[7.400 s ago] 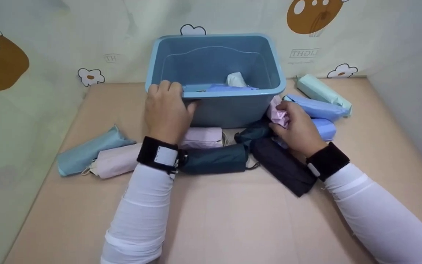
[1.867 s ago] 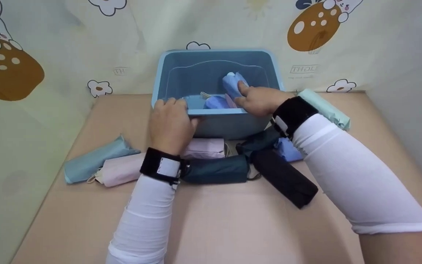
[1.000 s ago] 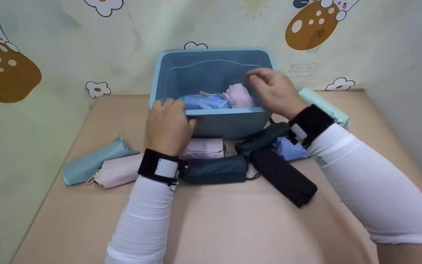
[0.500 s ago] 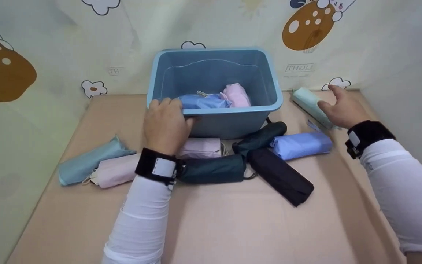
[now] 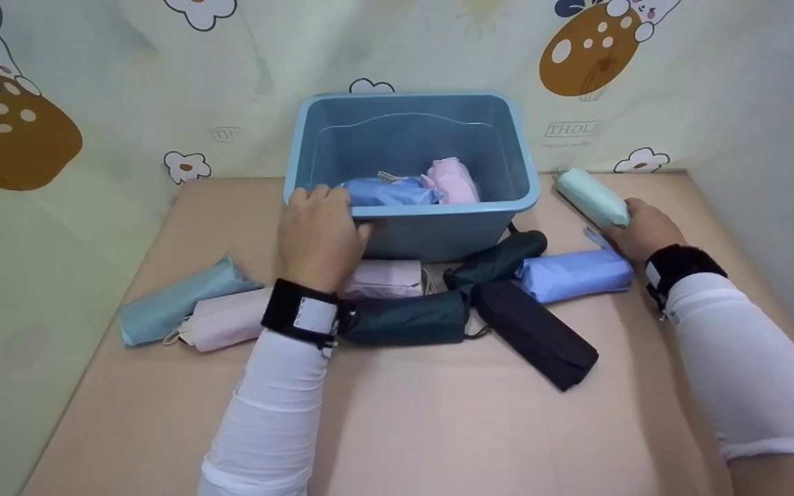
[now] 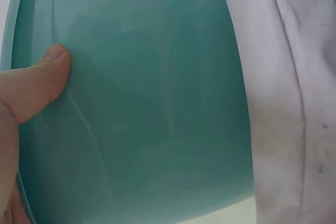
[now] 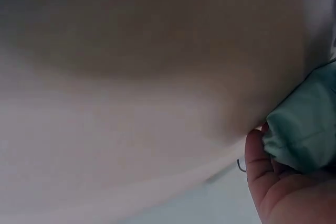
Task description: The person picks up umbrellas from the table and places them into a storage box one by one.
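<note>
On the pale tan smooth desk (image 5: 438, 427), a black rolled fabric bundle (image 5: 535, 334) lies aslant nearest the person, its far end against a dark teal cloth roll (image 5: 404, 318). Left of these, a pale pink fabric roll (image 5: 228, 320), partly behind the left wrist, touches a dusty-blue creased roll (image 5: 187, 300). Farther in, a glossy periwinkle bundle (image 5: 576, 274) and a dark green tapered bundle (image 5: 500, 258) lie before the bin's right corner; a lilac roll (image 5: 383, 277) lies along its front.

The left hand (image 5: 321, 238) is clamped on the rim of the rectangular blue plastic bin (image 5: 438, 234), fingers over the edge, thumb on the outer wall. Inside lie a shiny blue bundle (image 5: 387, 191) and a pink wrapped roll (image 5: 452, 180).

Beyond the periwinkle bundle, the right hand's (image 5: 648, 231) grip is closed around the near end of a mint-green fabric cylinder (image 5: 590, 196), right of the bin.
</note>
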`<act>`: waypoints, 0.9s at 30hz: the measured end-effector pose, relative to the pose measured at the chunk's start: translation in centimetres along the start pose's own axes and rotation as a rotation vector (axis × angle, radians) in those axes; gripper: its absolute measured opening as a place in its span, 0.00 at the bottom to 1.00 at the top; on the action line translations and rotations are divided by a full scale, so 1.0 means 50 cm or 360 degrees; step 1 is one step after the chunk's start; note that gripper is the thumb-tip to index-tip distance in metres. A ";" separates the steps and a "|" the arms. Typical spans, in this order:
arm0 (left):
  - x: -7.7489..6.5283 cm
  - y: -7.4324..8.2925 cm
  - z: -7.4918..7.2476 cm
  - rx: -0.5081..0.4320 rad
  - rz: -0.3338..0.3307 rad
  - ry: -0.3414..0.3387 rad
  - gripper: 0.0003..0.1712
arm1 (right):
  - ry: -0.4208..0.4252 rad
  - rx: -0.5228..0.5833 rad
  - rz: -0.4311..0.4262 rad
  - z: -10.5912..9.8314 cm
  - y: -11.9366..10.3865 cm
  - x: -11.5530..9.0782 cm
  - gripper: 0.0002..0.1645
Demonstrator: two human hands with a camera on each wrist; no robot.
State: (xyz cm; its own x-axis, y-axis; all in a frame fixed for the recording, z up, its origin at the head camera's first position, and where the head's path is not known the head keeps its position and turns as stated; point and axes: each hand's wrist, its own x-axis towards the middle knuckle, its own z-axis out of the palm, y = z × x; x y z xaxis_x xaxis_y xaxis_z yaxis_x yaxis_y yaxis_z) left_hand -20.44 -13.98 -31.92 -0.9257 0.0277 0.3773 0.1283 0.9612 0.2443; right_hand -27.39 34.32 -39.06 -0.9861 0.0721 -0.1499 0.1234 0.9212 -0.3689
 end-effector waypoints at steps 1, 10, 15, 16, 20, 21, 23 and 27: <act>0.000 0.000 0.000 0.0004 -0.0001 0.0001 0.28 | 0.0003 -0.0020 0.0003 0.000 -0.002 -0.001 0.42; 0.003 -0.001 0.003 0.0018 0.0034 0.0023 0.29 | 0.0187 0.0096 -0.0042 -0.034 -0.070 -0.033 0.36; 0.005 -0.003 0.002 0.0024 0.0017 0.0005 0.28 | 0.0437 0.0361 -0.0091 -0.084 -0.170 -0.064 0.41; 0.006 -0.003 0.001 0.0022 0.0012 -0.0002 0.28 | 0.0478 0.0414 -0.0096 -0.094 -0.194 -0.072 0.42; 0.007 -0.003 0.002 0.0021 0.0007 -0.0009 0.27 | 0.0610 0.0586 -0.0178 -0.126 -0.281 -0.103 0.41; 0.007 -0.003 0.002 0.0018 0.0008 -0.0004 0.27 | 0.0636 0.0616 -0.0214 -0.129 -0.301 -0.110 0.40; 0.006 -0.003 0.002 0.0015 0.0013 0.0011 0.27 | 0.0672 0.0657 -0.0289 -0.129 -0.336 -0.122 0.37; 0.004 -0.003 0.003 0.0002 0.0015 0.0029 0.27 | 0.0673 0.0702 -0.0428 -0.114 -0.394 -0.132 0.34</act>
State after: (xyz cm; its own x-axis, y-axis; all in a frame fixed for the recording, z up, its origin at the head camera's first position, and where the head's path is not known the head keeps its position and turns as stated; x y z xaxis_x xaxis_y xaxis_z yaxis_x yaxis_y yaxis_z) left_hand -20.71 -14.08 -32.03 -0.9179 0.0317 0.3956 0.1365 0.9612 0.2398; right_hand -23.96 17.89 -25.56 -0.9366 0.0882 0.3391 -0.1873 0.6919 -0.6973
